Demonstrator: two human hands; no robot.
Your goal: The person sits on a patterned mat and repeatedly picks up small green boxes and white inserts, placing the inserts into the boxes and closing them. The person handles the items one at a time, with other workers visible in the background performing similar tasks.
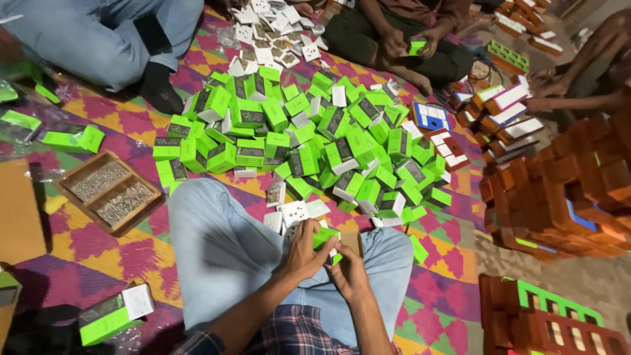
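Two hands (325,256), green box (325,236) crosswise.

Green box (325,236) half hidden within both hands' grip.

Bright, even overhead light; saturated colours. Soft shadows under green boxes (309,141). Mild glare on white plates (266,29). Wide-angle stretch at edges; corners dimmer, slightly soft.
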